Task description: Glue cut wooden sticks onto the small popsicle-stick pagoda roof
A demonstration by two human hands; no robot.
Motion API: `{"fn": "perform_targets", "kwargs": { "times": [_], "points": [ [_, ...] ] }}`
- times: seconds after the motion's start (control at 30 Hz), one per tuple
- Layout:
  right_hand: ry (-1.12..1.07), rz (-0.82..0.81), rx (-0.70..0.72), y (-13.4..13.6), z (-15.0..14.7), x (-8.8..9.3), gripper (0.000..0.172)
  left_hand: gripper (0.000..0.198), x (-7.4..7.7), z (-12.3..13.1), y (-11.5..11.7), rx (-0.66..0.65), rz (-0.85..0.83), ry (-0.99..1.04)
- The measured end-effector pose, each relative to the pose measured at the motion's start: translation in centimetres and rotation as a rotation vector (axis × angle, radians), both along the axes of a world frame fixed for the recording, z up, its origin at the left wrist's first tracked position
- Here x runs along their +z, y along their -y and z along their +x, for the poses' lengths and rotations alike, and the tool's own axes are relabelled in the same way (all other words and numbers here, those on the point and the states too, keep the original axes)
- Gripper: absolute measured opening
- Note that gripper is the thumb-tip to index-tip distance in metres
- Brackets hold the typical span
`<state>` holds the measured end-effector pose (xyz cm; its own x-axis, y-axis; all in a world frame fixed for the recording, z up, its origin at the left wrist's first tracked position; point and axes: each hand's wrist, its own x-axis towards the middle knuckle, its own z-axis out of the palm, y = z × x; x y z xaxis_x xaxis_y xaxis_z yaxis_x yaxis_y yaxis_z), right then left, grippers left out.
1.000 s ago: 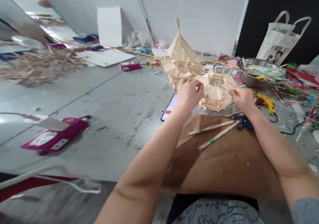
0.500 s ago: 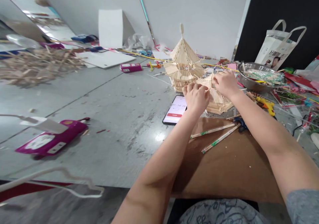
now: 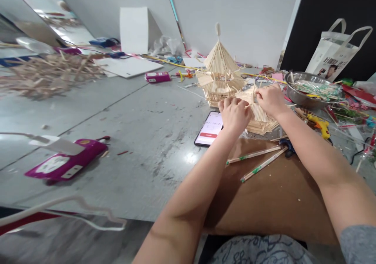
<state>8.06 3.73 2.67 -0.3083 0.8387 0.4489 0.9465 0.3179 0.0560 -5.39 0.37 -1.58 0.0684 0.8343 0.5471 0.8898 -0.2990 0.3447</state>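
A lower roof section [image 3: 260,115] built of pale wooden sticks rests on the table, beside a taller pagoda model [image 3: 221,60] of the same sticks. My left hand [image 3: 236,117] is curled over the left side of the lower roof, its fingertips mostly hidden. Near the roof's top, my right hand [image 3: 272,101] is closed in a pinch by a short upright stick; what lies between its fingers is too small to make out. A phone [image 3: 209,129] showing a running timer lies left of my left hand. Two wrapped chopstick packs [image 3: 263,164] lie in front on a brown board [image 3: 264,201].
To the right are a metal bowl [image 3: 311,101] of wrapped sticks, a yellow glue gun [image 3: 320,125], a dark blue tool [image 3: 288,146] and a white bag [image 3: 330,60]. Purple power strips [image 3: 69,160] and a heap of loose sticks [image 3: 49,76] occupy the left.
The view has shifted slightly, so everything sits a little farther right. Both hands keep nearly the same place at the roof. The phone's timer has advanced one second.
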Motion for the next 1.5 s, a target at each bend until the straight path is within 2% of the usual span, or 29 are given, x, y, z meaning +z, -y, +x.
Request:
{"fn": "perform_targets", "kwargs": {
  "times": [0.27, 0.5, 0.63, 0.9, 1.5],
  "points": [
    [-0.079, 0.064, 0.045, -0.3, 1.1, -0.3, 0.032, 0.02, 0.0, -0.1, -0.2, -0.001, 0.009, 0.006],
    [0.012, 0.116, 0.08, 0.0, 1.2, -0.4, 0.028, 0.019, -0.3, -0.2, -0.4, -0.01, 0.025, 0.016],
    [0.05, 0.135, 0.085, 0.0, 1.2, -0.5, 0.032, 0.019, -0.1, -0.2, -0.3, -0.009, 0.0, 0.012],
    [0.029, 0.079, 0.117, 0.2, 1.1, -0.7, 0.035, 0.019, -0.2, -0.3, -0.4, -0.007, 0.02, -0.005],
    [0.161, 0.084, 0.118, 0.2, 0.6, -0.2, 0.036, 0.018, 0.0, -0.3, -0.3, -0.014, -0.001, 0.015]
  ]
}}
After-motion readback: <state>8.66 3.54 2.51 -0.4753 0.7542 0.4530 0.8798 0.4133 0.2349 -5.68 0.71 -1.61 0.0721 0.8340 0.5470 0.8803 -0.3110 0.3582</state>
